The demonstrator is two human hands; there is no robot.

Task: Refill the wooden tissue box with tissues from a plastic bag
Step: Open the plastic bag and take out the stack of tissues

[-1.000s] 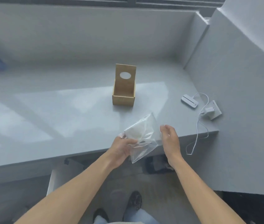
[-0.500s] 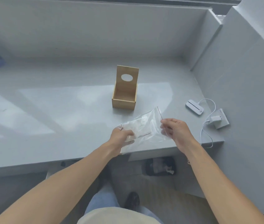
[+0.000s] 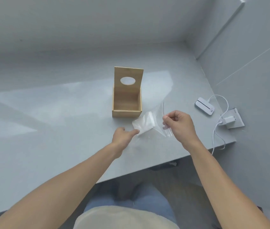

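Observation:
The wooden tissue box (image 3: pixel 127 103) stands open on the grey counter (image 3: pixel 48 123), its lid with an oval hole raised upright at the back; its inside looks empty. Just in front of it lies a clear plastic bag (image 3: pixel 157 123) with a white stack of tissues (image 3: pixel 145 123) inside. My right hand (image 3: pixel 178 123) pinches the bag's right edge and holds it slightly lifted. My left hand (image 3: pixel 124 135) touches the bag's left corner by the tissues with its fingertips.
A white flat device (image 3: pixel 204 106) with a cable (image 3: pixel 216 134) and a white plug on a wall-plate (image 3: pixel 233 120) lie on the counter's right end. A grey wall (image 3: pixel 255 71) rises on the right. The counter's front edge runs just below my forearms.
The bag has moved from the counter's front edge forward, onto the counter next to the box. My left hand has loosened from gripping it to touching its corner.

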